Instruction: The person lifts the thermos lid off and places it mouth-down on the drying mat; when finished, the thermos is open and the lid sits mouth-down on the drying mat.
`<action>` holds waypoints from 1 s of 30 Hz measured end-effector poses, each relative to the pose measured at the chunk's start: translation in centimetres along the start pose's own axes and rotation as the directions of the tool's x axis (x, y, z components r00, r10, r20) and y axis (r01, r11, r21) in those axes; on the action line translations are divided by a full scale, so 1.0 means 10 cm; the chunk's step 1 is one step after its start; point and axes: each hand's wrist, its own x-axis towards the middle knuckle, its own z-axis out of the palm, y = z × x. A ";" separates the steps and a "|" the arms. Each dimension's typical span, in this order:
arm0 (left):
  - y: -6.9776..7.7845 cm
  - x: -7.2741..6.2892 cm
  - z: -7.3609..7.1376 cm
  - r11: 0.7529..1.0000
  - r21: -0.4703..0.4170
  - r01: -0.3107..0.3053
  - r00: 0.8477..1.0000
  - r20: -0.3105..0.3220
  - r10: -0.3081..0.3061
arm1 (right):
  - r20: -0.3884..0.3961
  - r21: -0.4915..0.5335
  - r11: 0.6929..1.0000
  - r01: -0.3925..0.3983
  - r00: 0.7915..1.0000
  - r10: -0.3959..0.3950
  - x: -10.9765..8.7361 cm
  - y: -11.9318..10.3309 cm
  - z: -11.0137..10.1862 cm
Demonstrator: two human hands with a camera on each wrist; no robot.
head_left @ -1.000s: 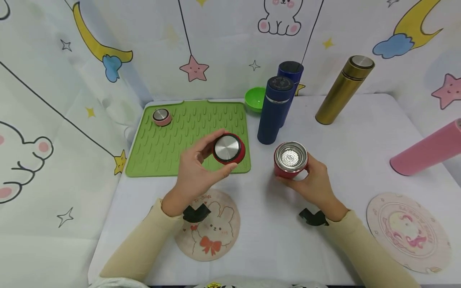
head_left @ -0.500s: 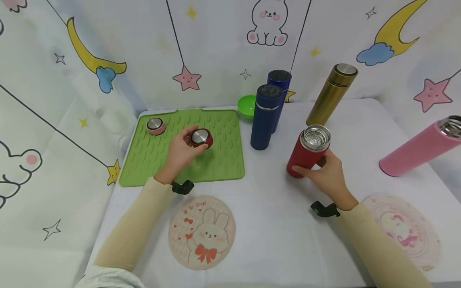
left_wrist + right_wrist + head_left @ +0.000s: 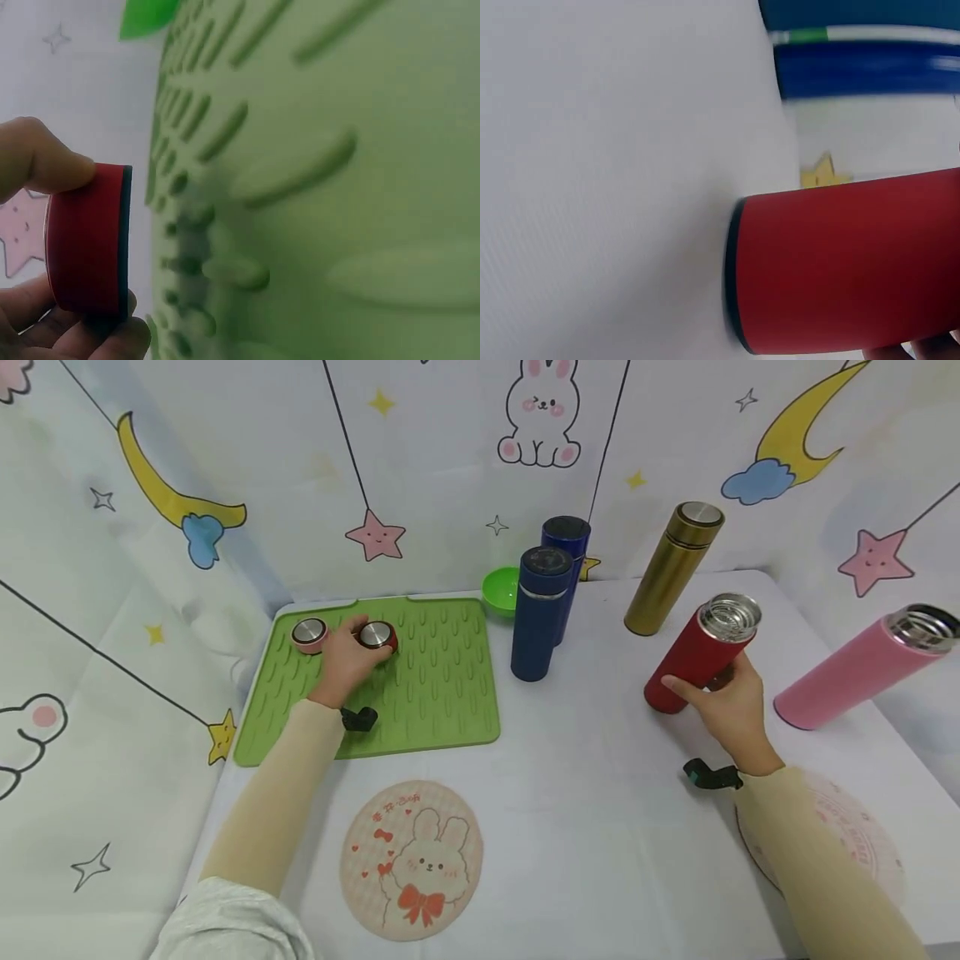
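Observation:
In the head view my left hand (image 3: 345, 662) pinches a red thermos lid (image 3: 378, 635) with a silver top, over the left part of the green drying mat (image 3: 435, 693). The left wrist view shows the red lid (image 3: 86, 240) between thumb and fingers, its dark rim close above the ridged mat. A pink lid (image 3: 308, 634) lies on the mat just left of that hand. On the right, my right hand (image 3: 729, 714) grips an uncapped red thermos (image 3: 690, 660), its steel mouth showing. In the right wrist view the dark base of the thermos (image 3: 840, 270) is close over the white table.
Two blue thermoses (image 3: 536, 627) stand mid-table, one behind the other, near a green bowl (image 3: 500, 591). Behind the red one stands a gold thermos (image 3: 671, 572). An uncapped pink thermos (image 3: 847, 672) is at the right. Round mats (image 3: 412, 860) lie in front.
My left hand has carried the red lid leftward and away from me, over the mat beside the pink lid. My right hand has moved the red thermos rightward, toward the pink thermos.

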 end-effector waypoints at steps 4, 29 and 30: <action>-0.07 0.12 0.00 1.000 -0.012 0.000 1.000 -0.006 0.000 | -0.049 0.010 0.999 -0.051 0.997 0.051 0.16 0.10 -0.12; -0.25 0.44 0.01 0.998 -0.047 0.036 0.976 -0.214 -0.046 | -0.286 0.112 0.970 -0.215 0.928 0.239 0.81 0.36 -0.40; -0.24 0.44 0.01 0.998 -0.050 0.035 0.975 -0.218 -0.045 | -0.284 0.119 0.967 -0.227 0.925 0.252 0.81 0.36 -0.41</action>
